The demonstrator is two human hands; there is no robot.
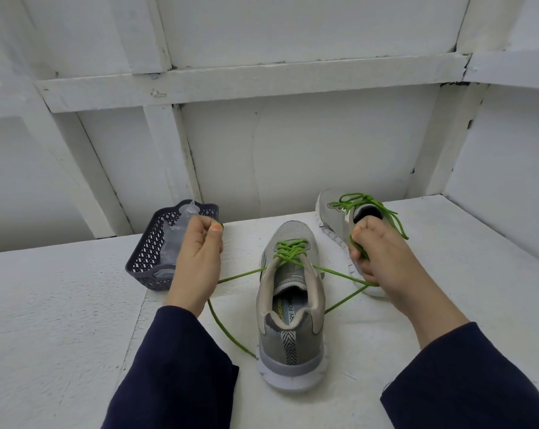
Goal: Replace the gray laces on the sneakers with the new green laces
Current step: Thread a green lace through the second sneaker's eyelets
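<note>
A grey sneaker (pixel 291 311) stands in the middle of the white table, heel toward me, with a green lace (pixel 290 252) crossed through its eyelets. My left hand (pixel 197 255) grips the lace's left end, pulled out to the left of the shoe. My right hand (pixel 373 252) grips the right end, pulled out to the right. Both strands run taut from the top eyelets, and slack loops trail back past the heel. A second grey sneaker (pixel 336 218) lies behind my right hand, laced in green and tied in a bow.
A dark plastic mesh basket (pixel 150 252) with a clear plastic bag (pixel 175 239) in it stands at the back left, just behind my left hand. White wall panels rise behind the table. The table's back edge runs close behind the shoes.
</note>
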